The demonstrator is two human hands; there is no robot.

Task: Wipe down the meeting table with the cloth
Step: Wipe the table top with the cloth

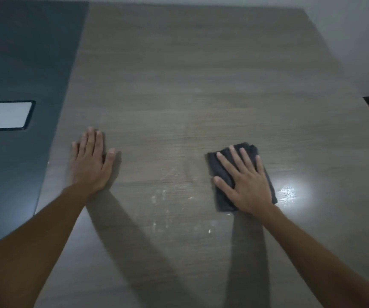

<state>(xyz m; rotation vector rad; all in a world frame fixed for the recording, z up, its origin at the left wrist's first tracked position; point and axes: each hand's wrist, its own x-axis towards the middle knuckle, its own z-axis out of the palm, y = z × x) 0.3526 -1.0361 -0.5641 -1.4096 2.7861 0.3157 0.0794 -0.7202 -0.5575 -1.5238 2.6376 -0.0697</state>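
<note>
**Both palms flat on the desk**

While the left hand lay open and flat on the wood-grain desk near its dark left strip, the right hand pressed straight, spread fingers onto the folded dark cloth — toward the right edge, beside a bright glare spot. Pale smudges sat between the hands.

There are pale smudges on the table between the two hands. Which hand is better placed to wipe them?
The right hand: it already presses flat on the dark cloth, beside the smudges. The left hand rests bare on the table.
</note>
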